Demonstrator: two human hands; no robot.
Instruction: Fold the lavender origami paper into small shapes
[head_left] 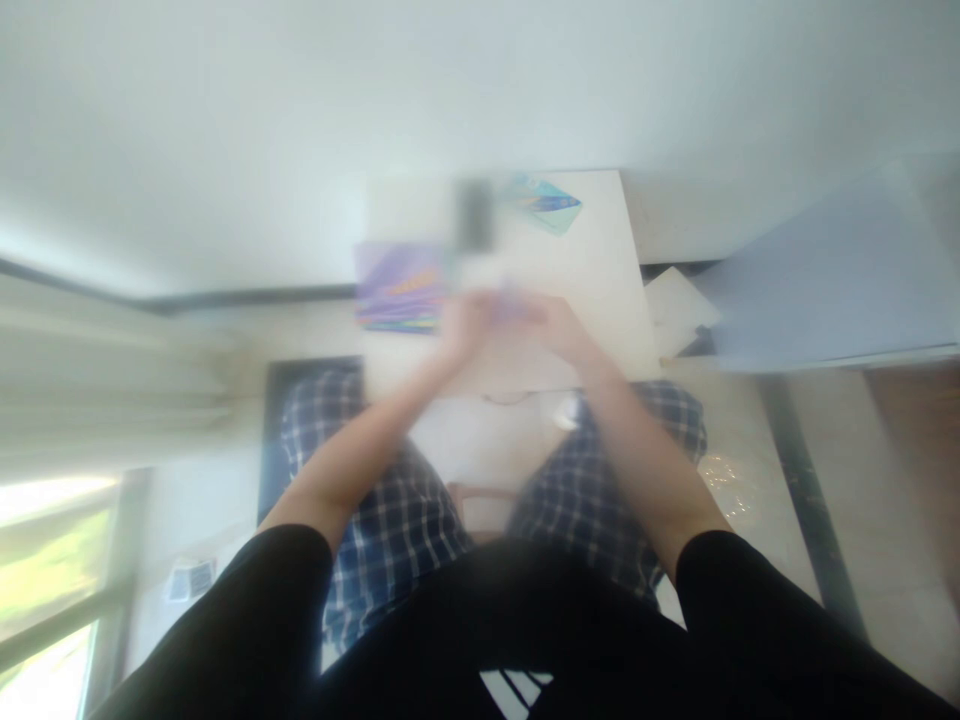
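My left hand (465, 318) and my right hand (551, 320) meet above the near half of a white table (607, 300). Between their closed fingers is a small purple piece (510, 303), perhaps paper; blur hides its exact kind. A purple patterned sheet (401, 285) with orange and blue streaks lies flat just left of my left hand. Beyond the hands is a dark grey rectangular object (475, 215), too blurred to name. Near the far edge rests a light blue-green, pointed piece with a dark blue streak (555, 203), which looks like folded paper.
The table's far edge stands close to a pale wall (480, 80). My legs in checked trousers (390, 510) are spread at its near side. On the right are a large pale panel (832, 280) and a white box-like thing (675, 310). A curtain (112, 370) hangs at left.
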